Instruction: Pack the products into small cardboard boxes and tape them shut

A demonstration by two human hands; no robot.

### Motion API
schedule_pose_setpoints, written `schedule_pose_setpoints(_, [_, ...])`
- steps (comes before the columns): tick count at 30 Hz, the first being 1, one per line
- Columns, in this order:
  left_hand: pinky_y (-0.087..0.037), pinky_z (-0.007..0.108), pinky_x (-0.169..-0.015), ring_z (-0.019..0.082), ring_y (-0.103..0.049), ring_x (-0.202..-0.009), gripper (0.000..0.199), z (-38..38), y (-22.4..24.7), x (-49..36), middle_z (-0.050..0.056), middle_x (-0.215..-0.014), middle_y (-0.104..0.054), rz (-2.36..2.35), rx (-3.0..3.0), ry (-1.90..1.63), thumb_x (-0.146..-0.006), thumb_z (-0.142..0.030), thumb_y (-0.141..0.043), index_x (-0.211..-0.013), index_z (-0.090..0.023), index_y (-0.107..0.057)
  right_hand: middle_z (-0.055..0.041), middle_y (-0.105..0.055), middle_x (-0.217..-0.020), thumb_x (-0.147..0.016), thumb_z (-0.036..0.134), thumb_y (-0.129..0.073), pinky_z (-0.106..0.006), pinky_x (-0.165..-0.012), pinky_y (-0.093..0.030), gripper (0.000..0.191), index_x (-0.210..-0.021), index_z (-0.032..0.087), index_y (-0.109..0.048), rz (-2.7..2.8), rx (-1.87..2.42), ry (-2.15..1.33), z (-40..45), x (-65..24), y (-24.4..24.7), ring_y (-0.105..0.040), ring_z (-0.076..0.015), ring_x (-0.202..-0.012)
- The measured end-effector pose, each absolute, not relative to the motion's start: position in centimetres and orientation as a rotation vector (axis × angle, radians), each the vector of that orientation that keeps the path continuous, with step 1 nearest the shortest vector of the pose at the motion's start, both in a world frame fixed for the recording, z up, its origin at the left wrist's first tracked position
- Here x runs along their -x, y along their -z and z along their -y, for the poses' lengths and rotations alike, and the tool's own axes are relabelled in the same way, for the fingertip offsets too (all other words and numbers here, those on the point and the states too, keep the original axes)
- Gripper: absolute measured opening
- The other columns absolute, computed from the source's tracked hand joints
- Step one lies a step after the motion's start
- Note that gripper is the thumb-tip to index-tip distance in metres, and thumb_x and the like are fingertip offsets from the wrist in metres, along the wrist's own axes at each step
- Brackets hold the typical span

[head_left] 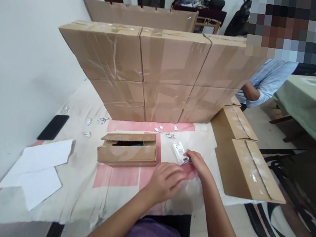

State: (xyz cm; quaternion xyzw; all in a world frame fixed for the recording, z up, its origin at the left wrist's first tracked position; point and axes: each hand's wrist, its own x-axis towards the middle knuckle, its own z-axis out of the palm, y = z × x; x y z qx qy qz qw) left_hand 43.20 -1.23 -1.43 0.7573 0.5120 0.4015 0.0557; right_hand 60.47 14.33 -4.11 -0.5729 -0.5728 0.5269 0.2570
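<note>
My right hand is at the near right end of a small white device or packet, its fingers pressed together around that end; part of the grip is hidden. Just left of it and nearer to me, my left hand hovers over the cloth with bent fingers; what its fingertips hold, if anything, cannot be made out. To the left stands a small cardboard box, its top flaps partly apart over a dark opening. Small silvery crumpled pieces lie behind the white item.
Stacked cardboard boxes form a wall at the back. More boxes line the right edge. A black phone and white papers lie left on the cloth. A person in a blue shirt is beyond.
</note>
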Motion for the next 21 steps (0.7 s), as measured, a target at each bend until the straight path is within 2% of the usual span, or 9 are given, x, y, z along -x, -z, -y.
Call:
schedule_pose_setpoints(1, [-0.049,0.044,-0.107,0.025,-0.061,-0.126,0.035,-0.5,2.4,-44.5,0.01,-0.13,-0.068,-1.515,-2.282,-1.153,-0.093,-0.032,-0.06,-0.128,-0.026,-0.065,-0.0037,-0.069,-0.065,-0.077,0.054,-0.063,-0.031,-0.069,-0.046,0.039,-0.068,0.018,-0.073,1.548,1.546,-1.438,-14.3,-60.5,4.0,-0.061,-0.021,-0.068])
schedule_pose_setpoints(3, [-0.04,0.055,-0.117,0.035,-0.045,-0.144,0.066,-3.8,4.4,-46.0,0.017,-0.151,-0.051,-1.593,-2.196,-1.056,-0.085,-0.042,-0.071,-0.145,-0.022,-0.052,-0.0032,-0.07,-0.065,-0.076,0.056,-0.064,-0.031,-0.069,-0.046,0.04,-0.066,0.018,-0.071,1.539,1.528,-1.45,-14.3,-60.4,3.7,-0.061,-0.0209,-0.069])
schedule_pose_setpoints(5, [-0.031,0.064,-0.12,0.043,-0.029,-0.152,0.088,-6.0,6.4,-46.2,0.022,-0.16,-0.036,-1.706,-2.095,-1.01,-0.077,-0.047,-0.078,-0.152,-0.017,-0.042,-0.0032,-0.069,-0.064,-0.075,0.057,-0.064,-0.032,-0.069,-0.046,0.041,-0.062,0.018,-0.069,1.531,1.515,-1.453,-14.3,-60.2,3.5,-0.061,-0.0209,-0.068])
schedule_pose_setpoints(6, [-0.029,0.066,-0.12,0.044,-0.025,-0.153,0.091,-6.7,7.2,-46.0,0.024,-0.162,-0.032,-1.736,-2.065,-1.007,-0.076,-0.046,-0.079,-0.152,-0.016,-0.039,-0.0033,-0.069,-0.063,-0.075,0.057,-0.063,-0.032,-0.069,-0.046,0.041,-0.061,0.018,-0.068,1.525,1.514,-1.45,-14.3,-60.1,3.5,-0.061,-0.0209,-0.067])
schedule_pose_setpoints(12, [-0.036,0.059,-0.119,0.038,-0.031,-0.152,0.087,-7.2,10.2,-45.1,0.023,-0.158,-0.034,-1.77,-2.054,-1.112,-0.076,-0.025,-0.074,-0.152,-0.018,-0.032,-0.0051,-0.071,-0.076,-0.073,0.053,-0.059,-0.033,-0.073,-0.05,0.035,-0.066,0.019,-0.067,1.472,1.505,-1.391,-13.7,-59.2,4.8,-0.063,-0.022,-0.075])
schedule_pose_setpoints(17, [-0.04,0.059,-0.116,0.039,-0.038,-0.147,0.095,-7.3,10.3,-45.2,0.023,-0.154,-0.038,-1.789,-1.995,-1.142,-0.07,-0.023,-0.075,-0.152,-0.019,-0.028,-0.0011,-0.062,-0.068,-0.069,0.053,-0.067,-0.032,-0.066,-0.049,0.033,-0.06,0.023,-0.057,1.489,1.473,-1.262,-12.7,-58.7,5.6,-0.059,-0.0204,-0.07])
schedule_pose_setpoints(21, [-0.04,0.06,-0.116,0.038,-0.041,-0.145,0.093,-7.5,10.5,-45.2,0.022,-0.154,-0.04,-1.794,-1.969,-1.159,-0.071,-0.024,-0.073,-0.153,-0.02,-0.028,-0.0025,-0.063,-0.07,-0.074,0.058,-0.068,-0.034,-0.068,-0.049,0.038,-0.059,0.025,-0.056,1.545,1.415,-1.131,-12.1,-58.7,5.5,-0.061,-0.0223,-0.072])
